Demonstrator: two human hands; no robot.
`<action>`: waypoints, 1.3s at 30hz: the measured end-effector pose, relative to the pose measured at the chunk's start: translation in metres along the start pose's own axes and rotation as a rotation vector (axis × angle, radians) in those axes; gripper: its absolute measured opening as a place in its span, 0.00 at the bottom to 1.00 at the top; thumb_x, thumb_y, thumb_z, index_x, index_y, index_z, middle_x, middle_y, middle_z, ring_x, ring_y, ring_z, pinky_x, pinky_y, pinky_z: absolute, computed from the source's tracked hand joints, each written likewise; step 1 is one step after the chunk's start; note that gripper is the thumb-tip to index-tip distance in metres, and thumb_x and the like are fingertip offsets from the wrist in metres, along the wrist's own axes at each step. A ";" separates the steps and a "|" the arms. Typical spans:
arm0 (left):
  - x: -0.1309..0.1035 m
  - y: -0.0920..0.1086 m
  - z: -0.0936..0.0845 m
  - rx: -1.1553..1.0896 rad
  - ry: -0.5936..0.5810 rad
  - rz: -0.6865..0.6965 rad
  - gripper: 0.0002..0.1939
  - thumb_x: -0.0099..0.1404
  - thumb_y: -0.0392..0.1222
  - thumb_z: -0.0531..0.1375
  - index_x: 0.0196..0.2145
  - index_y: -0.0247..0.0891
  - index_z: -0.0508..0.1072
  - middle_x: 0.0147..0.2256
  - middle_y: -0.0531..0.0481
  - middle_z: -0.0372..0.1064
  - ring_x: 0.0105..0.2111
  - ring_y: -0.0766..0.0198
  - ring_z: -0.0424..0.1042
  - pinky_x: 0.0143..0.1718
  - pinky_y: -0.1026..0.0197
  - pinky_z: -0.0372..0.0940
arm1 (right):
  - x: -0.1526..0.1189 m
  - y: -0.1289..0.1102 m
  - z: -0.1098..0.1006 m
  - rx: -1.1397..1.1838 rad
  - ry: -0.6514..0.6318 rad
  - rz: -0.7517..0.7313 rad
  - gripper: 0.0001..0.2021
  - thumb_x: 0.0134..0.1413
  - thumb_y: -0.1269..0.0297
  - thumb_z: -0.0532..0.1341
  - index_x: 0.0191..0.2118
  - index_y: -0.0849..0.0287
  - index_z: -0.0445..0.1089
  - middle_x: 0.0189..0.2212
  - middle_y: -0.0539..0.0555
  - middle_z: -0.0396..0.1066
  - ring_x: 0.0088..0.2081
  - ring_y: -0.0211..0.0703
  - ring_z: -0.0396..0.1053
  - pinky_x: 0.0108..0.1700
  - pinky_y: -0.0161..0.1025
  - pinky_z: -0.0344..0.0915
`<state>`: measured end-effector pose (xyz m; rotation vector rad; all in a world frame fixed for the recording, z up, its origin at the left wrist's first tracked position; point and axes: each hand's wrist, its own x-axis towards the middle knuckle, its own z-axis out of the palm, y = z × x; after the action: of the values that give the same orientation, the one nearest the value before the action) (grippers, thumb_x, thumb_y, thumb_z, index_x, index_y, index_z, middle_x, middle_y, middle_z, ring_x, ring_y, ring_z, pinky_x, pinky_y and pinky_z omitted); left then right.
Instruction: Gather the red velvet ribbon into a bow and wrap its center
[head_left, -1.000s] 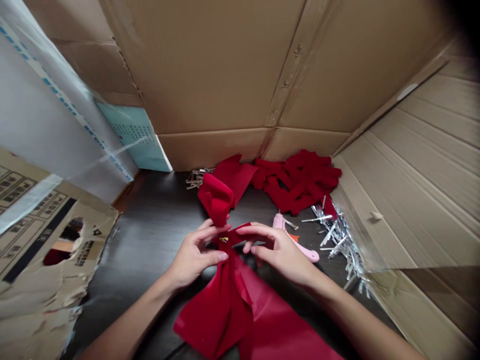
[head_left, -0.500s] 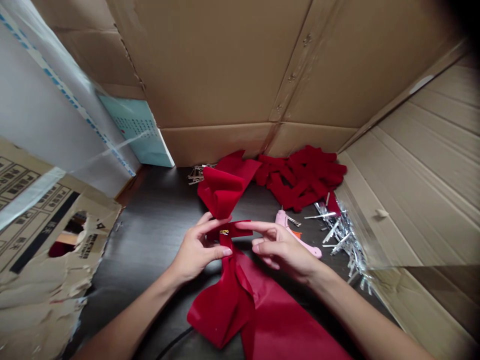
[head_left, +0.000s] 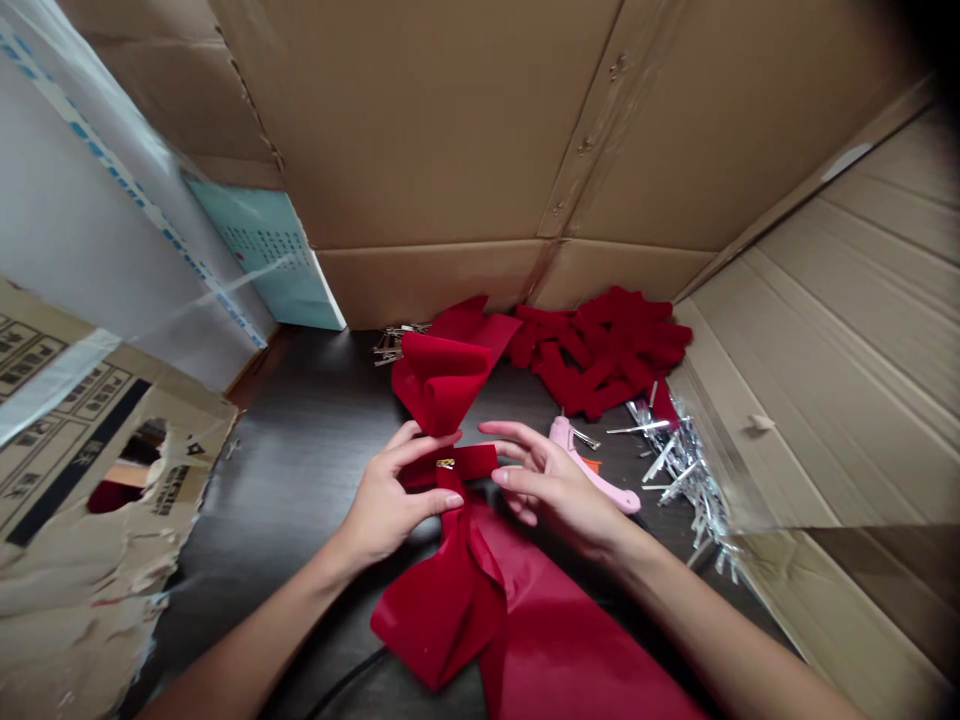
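Dark tabletop [head_left: 300, 420] below, the left hand [head_left: 386, 500] pinches a red bow [head_left: 452, 530] (right hand [head_left: 553, 490] loosely spread beside it).

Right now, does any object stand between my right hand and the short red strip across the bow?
Nothing visible does: your right hand is right at the red strip, your left hand opposite, and the pink glue gun lies off that path.

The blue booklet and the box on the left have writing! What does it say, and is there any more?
None reads clearly enough to quote.
Blue booklet: rows of tiny characters and a red mark, too small to read.
Box: printed characters and a sign, too blurred.
White strip: blue marks, unreadable.
Gold piece on the ribbon: too small to tell.
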<state>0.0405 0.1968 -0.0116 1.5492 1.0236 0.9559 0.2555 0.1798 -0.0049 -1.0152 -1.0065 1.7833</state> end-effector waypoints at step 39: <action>-0.006 0.013 0.012 -0.067 -0.144 -0.097 0.30 0.47 0.38 0.73 0.49 0.49 0.77 0.55 0.47 0.62 0.43 0.57 0.73 0.32 0.64 0.73 | -0.001 0.006 0.007 -0.206 0.014 0.028 0.10 0.49 0.60 0.66 0.32 0.63 0.70 0.19 0.48 0.70 0.17 0.33 0.63 0.22 0.32 0.57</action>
<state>0.0515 0.1853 -0.0015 1.4768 0.9463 0.7929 0.2480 0.1751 -0.0075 -1.1715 -1.1912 1.7182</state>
